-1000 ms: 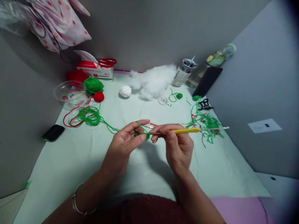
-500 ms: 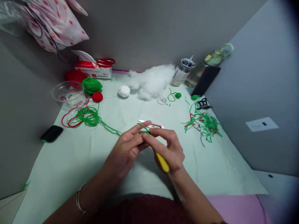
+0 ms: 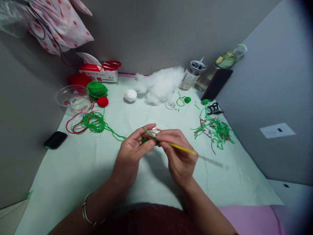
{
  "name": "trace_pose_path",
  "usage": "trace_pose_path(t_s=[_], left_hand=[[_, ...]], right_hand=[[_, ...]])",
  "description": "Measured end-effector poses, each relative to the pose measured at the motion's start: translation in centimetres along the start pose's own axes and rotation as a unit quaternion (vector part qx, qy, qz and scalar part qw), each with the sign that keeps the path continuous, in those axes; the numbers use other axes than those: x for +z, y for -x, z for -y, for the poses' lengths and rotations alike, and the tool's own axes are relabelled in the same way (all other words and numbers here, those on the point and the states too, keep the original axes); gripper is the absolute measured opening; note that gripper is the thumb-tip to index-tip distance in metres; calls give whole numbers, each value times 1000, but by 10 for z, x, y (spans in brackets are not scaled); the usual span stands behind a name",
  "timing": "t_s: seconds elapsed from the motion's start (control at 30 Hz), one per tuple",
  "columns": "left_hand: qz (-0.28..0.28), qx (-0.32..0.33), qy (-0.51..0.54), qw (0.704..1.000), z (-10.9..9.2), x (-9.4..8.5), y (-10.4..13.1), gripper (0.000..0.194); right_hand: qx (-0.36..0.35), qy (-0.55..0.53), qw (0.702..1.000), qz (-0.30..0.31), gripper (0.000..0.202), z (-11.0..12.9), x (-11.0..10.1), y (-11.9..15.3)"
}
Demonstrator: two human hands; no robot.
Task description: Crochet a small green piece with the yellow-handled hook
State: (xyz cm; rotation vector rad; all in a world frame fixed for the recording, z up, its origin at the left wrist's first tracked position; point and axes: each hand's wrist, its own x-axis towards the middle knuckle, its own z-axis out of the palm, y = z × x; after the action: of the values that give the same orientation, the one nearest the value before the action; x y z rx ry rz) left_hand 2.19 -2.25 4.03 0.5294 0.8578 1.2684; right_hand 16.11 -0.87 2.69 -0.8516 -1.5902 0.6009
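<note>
On the left of the table [image 3: 80, 169], a tangle of green yarn [image 3: 93, 122] was spread, its strands led to the left hand [image 3: 130, 150]. By that hand's thumb and fingers a small green piece [image 3: 144, 140] was pinched, partly hidden. Scissors [image 3: 158, 129] were partly covered just beyond. By the right hand [image 3: 179, 161] a yellow-handled hook [image 3: 182, 148] was clamped, its tip concealed near the piece. Farther right, yarn scraps [image 3: 217, 129] were heaped.
</note>
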Motion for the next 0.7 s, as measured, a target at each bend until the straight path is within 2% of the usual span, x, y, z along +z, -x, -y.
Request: trace_pose_path(t_s=[0.07, 0.13, 0.23, 0.33, 0.4, 0.53, 0.7], left_hand=[[3, -41, 42, 998, 0, 1, -1, 39], [22, -87, 86, 992, -2, 1, -3, 35], [25, -98, 119, 988, -5, -3, -6, 25], [17, -77, 99, 992, -6, -6, -6, 24], [27, -62, 63, 996, -5, -5, -4, 25], [38, -29, 12, 999, -3, -3, 0, 28], [29, -26, 11, 999, -6, -2, 3, 32]], right_hand=[[-59, 76, 995, 6, 33, -1, -1, 3], [-80, 95, 992, 7, 37, -2, -3, 4], [4, -12, 1000, -23, 26, -2, -7, 0], [110, -161, 980, -36, 17, -2, -7, -6], [119, -190, 974, -17, 15, -1, -4, -8], [84, -145, 986, -7, 14, 0, 0, -7], [157, -216, 964, -13, 15, -4, -1, -3]])
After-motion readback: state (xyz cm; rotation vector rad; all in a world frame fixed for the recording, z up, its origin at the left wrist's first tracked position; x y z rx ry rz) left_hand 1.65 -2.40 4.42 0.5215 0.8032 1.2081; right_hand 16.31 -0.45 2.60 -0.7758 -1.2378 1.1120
